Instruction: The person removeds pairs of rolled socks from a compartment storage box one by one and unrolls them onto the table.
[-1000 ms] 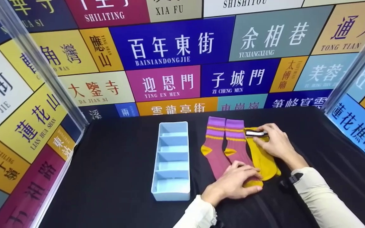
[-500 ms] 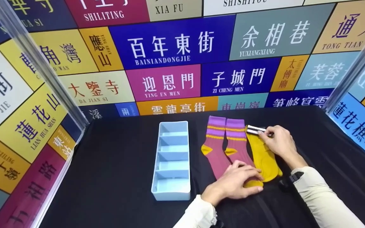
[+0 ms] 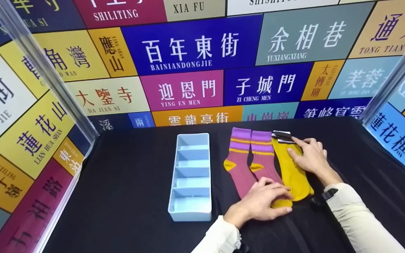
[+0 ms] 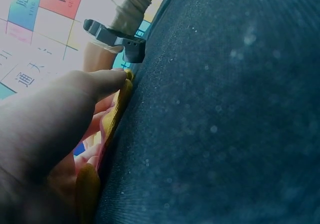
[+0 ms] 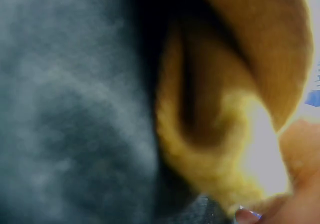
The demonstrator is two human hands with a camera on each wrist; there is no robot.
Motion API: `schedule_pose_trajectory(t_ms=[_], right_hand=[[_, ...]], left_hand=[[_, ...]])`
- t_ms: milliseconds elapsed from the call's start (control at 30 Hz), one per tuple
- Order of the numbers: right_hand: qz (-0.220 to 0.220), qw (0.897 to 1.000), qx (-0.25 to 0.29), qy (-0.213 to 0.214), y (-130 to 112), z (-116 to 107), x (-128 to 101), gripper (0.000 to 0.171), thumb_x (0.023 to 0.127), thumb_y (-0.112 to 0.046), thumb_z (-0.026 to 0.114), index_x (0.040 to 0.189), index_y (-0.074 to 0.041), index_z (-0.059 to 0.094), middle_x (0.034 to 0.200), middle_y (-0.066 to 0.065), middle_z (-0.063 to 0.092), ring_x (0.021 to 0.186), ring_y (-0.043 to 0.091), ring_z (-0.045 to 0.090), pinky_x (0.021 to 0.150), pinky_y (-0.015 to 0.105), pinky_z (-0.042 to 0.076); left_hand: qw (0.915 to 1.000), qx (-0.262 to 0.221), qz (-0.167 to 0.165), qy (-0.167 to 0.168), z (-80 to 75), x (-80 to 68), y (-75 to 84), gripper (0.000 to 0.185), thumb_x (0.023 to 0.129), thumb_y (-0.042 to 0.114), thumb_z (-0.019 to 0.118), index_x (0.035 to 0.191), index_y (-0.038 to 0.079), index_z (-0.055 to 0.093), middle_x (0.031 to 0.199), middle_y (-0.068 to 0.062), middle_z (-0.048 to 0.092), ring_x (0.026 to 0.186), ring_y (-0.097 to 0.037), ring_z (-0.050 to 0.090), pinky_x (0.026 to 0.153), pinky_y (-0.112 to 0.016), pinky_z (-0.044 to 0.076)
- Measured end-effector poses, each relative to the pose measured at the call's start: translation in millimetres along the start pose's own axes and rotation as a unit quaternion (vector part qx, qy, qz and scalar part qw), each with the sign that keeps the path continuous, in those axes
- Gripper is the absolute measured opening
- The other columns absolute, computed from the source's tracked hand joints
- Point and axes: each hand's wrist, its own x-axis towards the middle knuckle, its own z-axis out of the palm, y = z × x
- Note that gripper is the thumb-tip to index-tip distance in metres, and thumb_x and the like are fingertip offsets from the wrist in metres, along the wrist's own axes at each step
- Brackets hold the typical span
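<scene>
A pair of pink socks (image 3: 238, 168) with purple cuffs and yellow stripes lies flat side by side. My left hand (image 3: 258, 201) rests on their foot end, fingers relaxed, thumb near a yellow toe. To their right lies yellow sock fabric (image 3: 293, 175), with a black-and-white striped cuff (image 3: 282, 136) at its far end, partly folded. My right hand (image 3: 311, 154) touches that cuff with an outstretched index finger, its thumb over the yellow fabric. In the right wrist view, a yellow fold (image 5: 215, 159) looms close and blurred. Whether one or two yellow socks lie there is unclear.
Left of the socks stands a light blue box (image 3: 190, 216) with several compartments in a row. Everything lies on a black cloth (image 3: 128, 189). A wall of coloured street-name signs (image 3: 188, 45) rises behind, with clear upright posts at both sides.
My right hand has loosened its pinch on the striped cuff and now touches it with the index finger. The cuff has shifted away, toward the far edge. My left hand has stayed put.
</scene>
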Motion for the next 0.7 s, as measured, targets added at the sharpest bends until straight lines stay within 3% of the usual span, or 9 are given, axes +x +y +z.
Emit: schedule_pose_trajectory(t_ms=[133, 267, 367, 467, 700], right_hand=[[0.041, 0.999, 0.027, 0.009, -1, 0, 1, 0.073, 0.103, -0.043, 0.068, 0.154, 0.006, 0.050, 0.140, 0.040, 0.044, 0.129, 0.058, 0.036, 0.102, 0.070, 0.033], [0.072, 0.995, 0.062, 0.026, -1, -1, 0, 0.057, 0.102, -0.038, 0.072, 0.126, 0.013, 0.065, 0.124, 0.035, 0.051, 0.118, 0.052, 0.045, 0.097, 0.061, 0.040], [0.072, 0.994, 0.079, 0.033, 1, -1, 0, 0.045, 0.102, -0.036, 0.074, 0.111, 0.007, 0.073, 0.112, 0.027, 0.059, 0.103, 0.042, 0.054, 0.085, 0.048, 0.045], [0.071, 0.992, 0.090, 0.043, 4, -2, 1, 0.040, 0.102, -0.039, 0.074, 0.107, 0.001, 0.073, 0.102, 0.021, 0.067, 0.090, 0.033, 0.061, 0.074, 0.036, 0.048], [0.072, 0.991, 0.090, 0.062, 11, -10, 1, 0.038, 0.103, -0.042, 0.073, 0.108, -0.005, 0.071, 0.089, 0.011, 0.071, 0.074, 0.024, 0.063, 0.063, 0.028, 0.048]], left_hand=[[0.9999, -0.009, -0.005, 0.000, 0.5, 0.3, -0.3, 0.037, 0.105, 0.053, 0.063, 0.137, 0.036, 0.070, 0.154, 0.019, 0.061, 0.141, -0.012, 0.046, 0.116, -0.031, 0.038], [0.9998, -0.012, -0.015, 0.003, 1.5, 0.0, 0.9, 0.037, 0.104, 0.055, 0.063, 0.135, 0.038, 0.071, 0.158, 0.017, 0.057, 0.141, -0.011, 0.045, 0.114, -0.030, 0.039], [0.9994, -0.014, -0.031, 0.000, 2.2, -0.5, 3.1, 0.039, 0.102, 0.059, 0.063, 0.137, 0.041, 0.069, 0.169, 0.010, 0.044, 0.146, -0.013, 0.041, 0.114, -0.030, 0.039], [0.9988, -0.017, -0.046, -0.004, 2.8, -0.8, 5.4, 0.051, 0.101, 0.062, 0.063, 0.147, 0.042, 0.062, 0.174, 0.005, 0.035, 0.149, -0.015, 0.037, 0.117, -0.032, 0.039], [0.9978, -0.013, -0.065, -0.007, 3.3, 0.1, 5.3, 0.081, 0.099, 0.067, 0.062, 0.166, 0.030, 0.036, 0.167, 0.015, 0.046, 0.146, -0.011, 0.037, 0.118, -0.029, 0.038]])
